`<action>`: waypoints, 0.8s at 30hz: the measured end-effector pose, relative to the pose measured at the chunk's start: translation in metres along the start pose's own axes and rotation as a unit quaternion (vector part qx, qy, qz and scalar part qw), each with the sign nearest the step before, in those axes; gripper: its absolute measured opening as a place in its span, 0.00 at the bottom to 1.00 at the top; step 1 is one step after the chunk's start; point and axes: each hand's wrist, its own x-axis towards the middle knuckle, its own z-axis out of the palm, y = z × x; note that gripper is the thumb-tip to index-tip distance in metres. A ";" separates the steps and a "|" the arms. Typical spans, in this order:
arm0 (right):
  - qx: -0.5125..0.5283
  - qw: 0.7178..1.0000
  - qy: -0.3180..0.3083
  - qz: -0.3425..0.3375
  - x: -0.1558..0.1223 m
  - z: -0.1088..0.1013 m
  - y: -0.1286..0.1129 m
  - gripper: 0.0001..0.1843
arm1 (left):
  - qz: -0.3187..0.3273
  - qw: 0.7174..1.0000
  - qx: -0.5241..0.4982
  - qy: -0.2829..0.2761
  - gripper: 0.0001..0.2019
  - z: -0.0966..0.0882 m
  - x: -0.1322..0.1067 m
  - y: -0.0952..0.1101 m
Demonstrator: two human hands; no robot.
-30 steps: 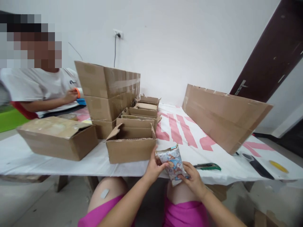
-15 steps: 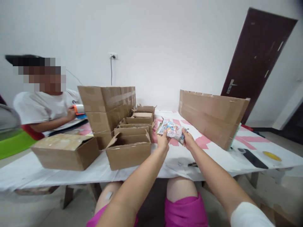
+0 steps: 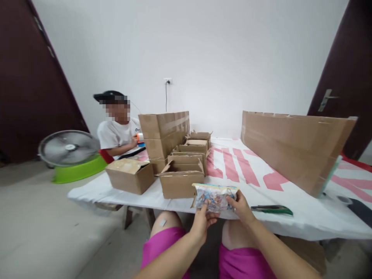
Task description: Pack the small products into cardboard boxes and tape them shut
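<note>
A clear plastic pouch (image 3: 213, 198) with colourful printed figures and a yellowish top edge is held over the near edge of the table. My left hand (image 3: 205, 220) grips its lower left part, thumb on the front and fingers underneath. Around its right end my right hand (image 3: 240, 205) is closed, thumb on the front. What the pouch contains cannot be made out. Just behind and left of it stands an open cardboard box (image 3: 181, 185). A green utility knife (image 3: 274, 210) lies to the right of my right hand.
More open boxes (image 3: 196, 145) run back in a row beside stacked closed boxes (image 3: 152, 133). Another box (image 3: 130, 176) stands at left. A tall cardboard panel (image 3: 290, 147) rises at right. A co-worker (image 3: 116, 133) sits beyond the stack, near a fan (image 3: 69, 149).
Both hands have brought the pouch down and closer to me, its printed face now turned toward me. My view has swung left, showing the fan and another door.
</note>
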 end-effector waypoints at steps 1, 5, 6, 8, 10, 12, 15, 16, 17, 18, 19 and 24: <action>-0.012 1.000 -0.015 -0.014 0.001 0.012 0.002 0.26 | 0.002 1.000 -0.004 0.013 0.25 -0.009 -0.003 0.003; -0.050 0.997 -0.046 -0.040 0.020 0.067 0.013 0.26 | 0.125 0.986 -0.036 0.102 0.21 -0.039 0.000 0.030; -0.062 0.996 -0.045 -0.040 0.025 0.080 0.019 0.26 | 0.154 0.979 -0.033 0.132 0.21 -0.046 0.003 0.037; -0.086 0.995 -0.038 -0.033 0.033 0.100 0.031 0.26 | 0.196 0.961 0.006 0.195 0.22 -0.064 0.010 0.047; -0.099 0.994 -0.032 -0.026 0.034 0.111 0.045 0.25 | 0.238 0.933 0.104 0.248 0.29 -0.082 0.015 0.046; -0.109 0.993 -0.030 -0.024 0.032 0.113 0.057 0.23 | 0.282 0.881 0.251 0.285 0.36 -0.096 0.017 0.038; -0.117 0.993 -0.025 -0.018 0.025 0.106 0.067 0.20 | 0.295 0.775 0.464 0.311 0.37 -0.104 0.017 0.028; -0.118 0.993 -0.022 -0.017 0.024 0.103 0.068 0.19 | 0.285 0.741 0.519 0.317 0.35 -0.103 0.017 0.028; -0.117 0.993 -0.021 -0.016 0.023 0.101 0.069 0.17 | 0.270 0.707 0.568 0.322 0.33 -0.101 0.017 0.031; -0.116 0.993 -0.022 -0.015 0.022 0.099 0.069 0.15 | 0.255 0.672 0.614 0.326 0.30 -0.098 0.019 0.036; -0.115 0.993 -0.026 -0.015 0.021 0.098 0.068 0.14 | 0.240 0.637 0.657 0.325 0.27 -0.095 0.020 0.042; -0.121 0.991 -0.045 -0.016 0.015 0.097 0.061 0.10 | 0.213 0.534 0.761 0.299 0.21 -0.085 0.026 0.062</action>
